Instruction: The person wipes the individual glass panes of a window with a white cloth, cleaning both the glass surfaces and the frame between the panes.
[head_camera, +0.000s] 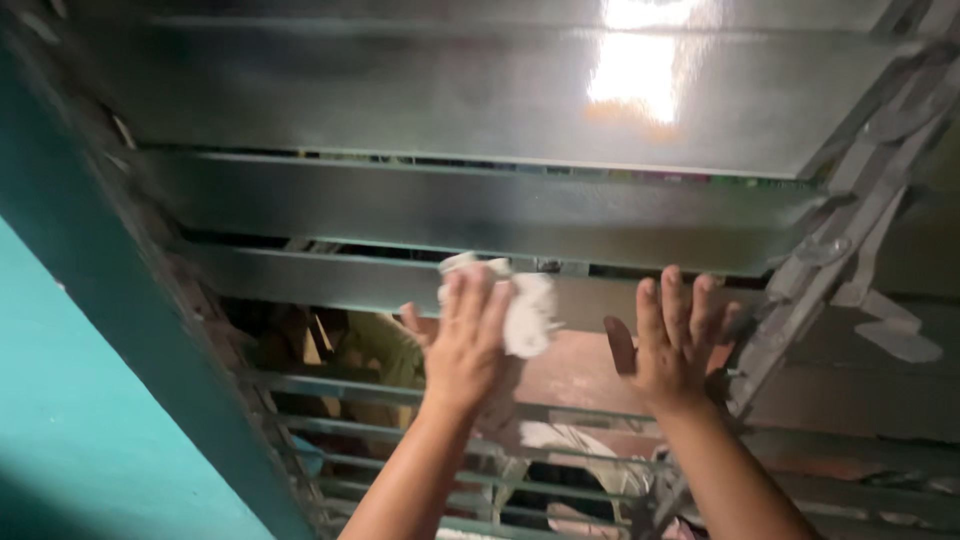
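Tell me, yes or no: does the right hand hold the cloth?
No: the left hand presses the white cloth to the glass slat; the right hand is bare.

Glossy glass louvre slats (480, 210) are seen in a dull metal frame (840, 250); white cloth (528, 310) looks soft and crumpled.

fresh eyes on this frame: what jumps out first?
The glass louvre slats fill the upper frame, with a bright glare patch at top right. At centre, the left hand presses a white cloth against a lower slat, and the right hand lies flat and open beside it. A teal wall runs down the left edge.
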